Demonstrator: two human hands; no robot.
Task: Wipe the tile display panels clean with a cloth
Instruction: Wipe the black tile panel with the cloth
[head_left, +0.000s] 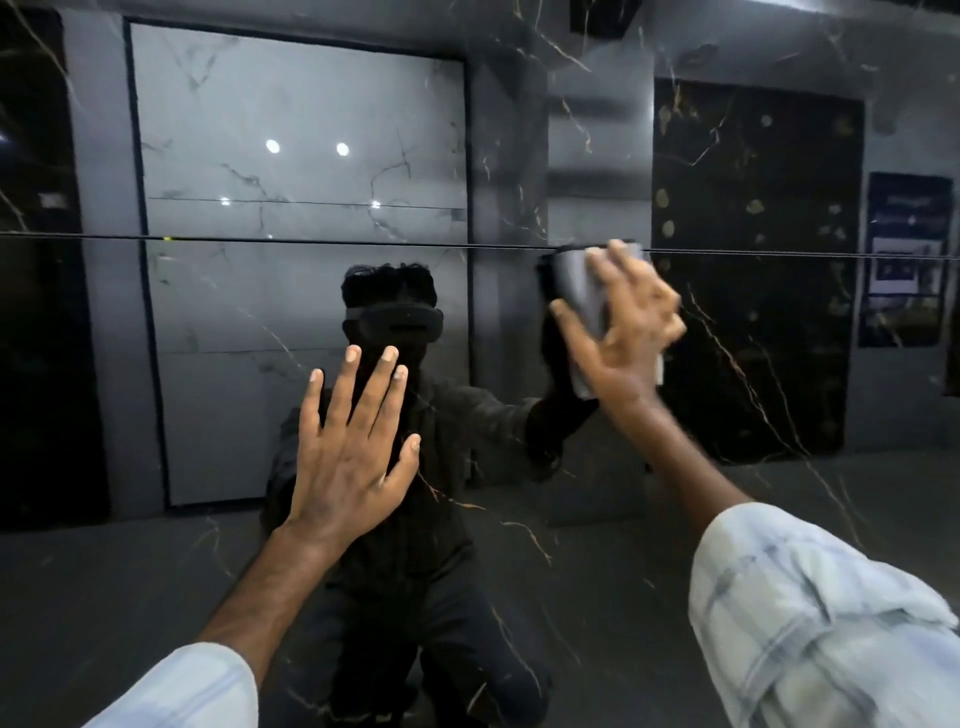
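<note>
Right hand (626, 332) presses grey cloth (579, 291) flat against glossy dark tile panel (519, 519) | left hand (348, 452) spread flat on panel, well left of cloth

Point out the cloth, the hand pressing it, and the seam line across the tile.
cloth (579, 291), head view, bare grey fold.
right hand (623, 332), head view, back of hand.
seam line (311, 240), head view, mid-line.

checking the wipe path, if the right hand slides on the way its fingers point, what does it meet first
The right hand presses the cloth flat, fingers pointing up-left. The cloth's top edge already sits at the dark seam between panels, so that comes first.
</note>
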